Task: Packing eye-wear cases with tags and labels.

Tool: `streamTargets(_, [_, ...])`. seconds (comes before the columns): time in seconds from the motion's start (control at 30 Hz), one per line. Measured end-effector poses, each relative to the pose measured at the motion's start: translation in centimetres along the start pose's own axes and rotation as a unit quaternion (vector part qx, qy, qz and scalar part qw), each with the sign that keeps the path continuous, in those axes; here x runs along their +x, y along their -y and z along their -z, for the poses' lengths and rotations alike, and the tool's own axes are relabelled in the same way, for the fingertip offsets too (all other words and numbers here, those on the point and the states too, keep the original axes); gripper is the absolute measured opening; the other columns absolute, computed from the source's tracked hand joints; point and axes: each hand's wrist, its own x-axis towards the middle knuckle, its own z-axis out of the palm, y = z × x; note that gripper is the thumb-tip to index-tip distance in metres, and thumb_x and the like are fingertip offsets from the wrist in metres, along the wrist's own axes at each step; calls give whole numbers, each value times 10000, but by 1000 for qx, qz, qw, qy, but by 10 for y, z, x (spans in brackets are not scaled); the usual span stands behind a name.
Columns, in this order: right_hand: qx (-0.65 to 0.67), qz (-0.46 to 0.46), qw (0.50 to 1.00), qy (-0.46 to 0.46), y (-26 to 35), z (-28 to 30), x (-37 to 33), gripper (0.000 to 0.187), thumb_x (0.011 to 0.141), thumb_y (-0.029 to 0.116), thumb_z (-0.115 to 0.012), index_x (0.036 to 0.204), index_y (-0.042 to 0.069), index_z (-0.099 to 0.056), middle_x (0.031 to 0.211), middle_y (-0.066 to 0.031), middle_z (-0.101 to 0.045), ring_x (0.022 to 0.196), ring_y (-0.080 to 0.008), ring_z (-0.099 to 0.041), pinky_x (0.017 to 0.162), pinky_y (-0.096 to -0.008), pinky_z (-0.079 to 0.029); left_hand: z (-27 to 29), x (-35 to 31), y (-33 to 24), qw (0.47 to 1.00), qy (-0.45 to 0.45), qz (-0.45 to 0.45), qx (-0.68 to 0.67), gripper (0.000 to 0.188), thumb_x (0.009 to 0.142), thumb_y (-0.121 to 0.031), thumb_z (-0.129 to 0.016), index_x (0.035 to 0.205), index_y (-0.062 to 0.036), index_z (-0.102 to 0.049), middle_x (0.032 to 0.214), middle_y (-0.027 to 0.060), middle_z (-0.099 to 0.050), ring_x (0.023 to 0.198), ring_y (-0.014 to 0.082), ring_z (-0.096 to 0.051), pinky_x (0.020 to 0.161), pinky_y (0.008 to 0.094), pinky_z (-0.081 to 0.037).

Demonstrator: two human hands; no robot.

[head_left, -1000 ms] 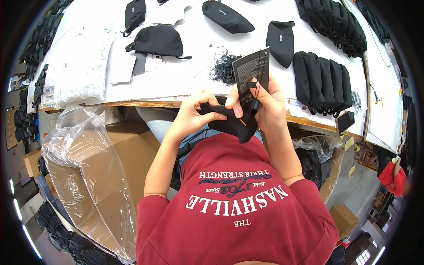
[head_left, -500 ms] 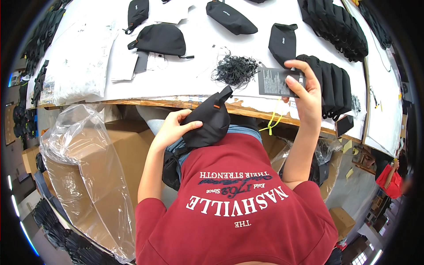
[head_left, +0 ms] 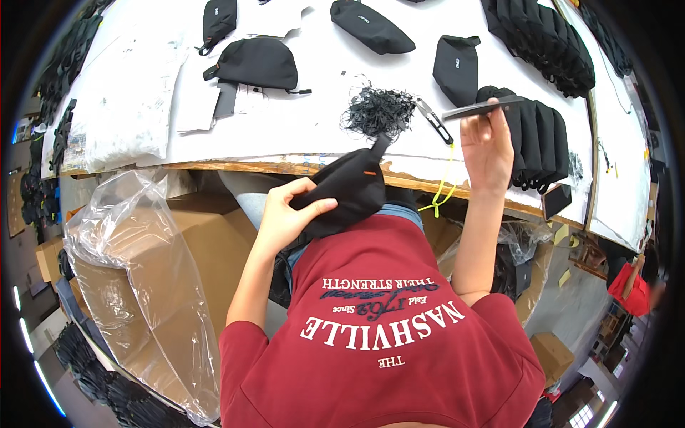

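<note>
My left hand (head_left: pixel 287 214) grips a small black fabric pouch (head_left: pixel 349 187) at its near left side, thumb on top. The pouch is tilted over my lap at the table's front edge, its loop and orange tab toward the far right. Raised over the table, my right hand (head_left: pixel 488 151) pinches a dark printed card (head_left: pixel 479 109), now almost edge-on. Just left of the card, a slim cutter (head_left: pixel 434 121) lies on the table, with a yellow cord (head_left: pixel 444 192) hanging from it over the edge. Beside the cutter is a heap of black thread-like scraps (head_left: pixel 378 113).
Other black pouches (head_left: pixel 257 63) lie across the white table (head_left: pixel 321 93). Pouches stand in a row (head_left: pixel 541 139) at the right, with a longer row (head_left: pixel 546 46) behind. Clear plastic bags (head_left: pixel 135 85) cover the left end. A plastic-draped cardboard box (head_left: pixel 157 264) stands below left.
The card in my right hand has turned from face-up to nearly edge-on and risen slightly, uncovering the cutter. My left hand has shifted the pouch a little to the right and tilted it.
</note>
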Motion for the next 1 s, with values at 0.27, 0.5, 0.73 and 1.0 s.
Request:
streamTargets(0.27, [277, -323, 875, -231, -64, -26, -27, 233, 891, 331, -555, 992, 143, -648, 661, -18, -358, 624, -149, -363, 591, -258, -337, -13, -8, -36, 985, 90, -71, 126, 216, 738, -131, -750, 803, 33, -625, 671, 51, -613, 614, 77, -537, 586, 228, -436])
streamTargets(0.5, [204, -330, 907, -163, -55, -29, -24, 277, 881, 367, -596, 904, 92, -618, 521, 44, -307, 422, -90, -242, 415, -236, -211, -14, -10, -40, 984, 91, -74, 133, 217, 733, -129, -751, 812, 32, -629, 679, 70, -615, 608, 91, -539, 586, 235, -439])
streamTargets(0.73, [-238, -93, 966, -47, -17, -38, -8, 287, 891, 272, -632, 665, 96, -652, 500, 100, -459, 425, 1, -323, 416, -215, -232, -2, -1, -46, 944, 61, -122, 301, 232, 689, -158, -771, 797, -2, -637, 881, 85, -633, 680, 194, -576, 641, 289, -468])
streamTargets(1.0, [-678, -76, 649, 336, -29, -56, -36, 284, 828, 322, -635, 783, 52, -710, 575, -107, -599, 518, -243, -593, 528, -346, -452, -16, 20, -36, 856, 42, -379, 349, 224, 652, -147, -741, 838, -75, -638, 1154, 64, -568, 972, 264, -524, 835, 362, -442])
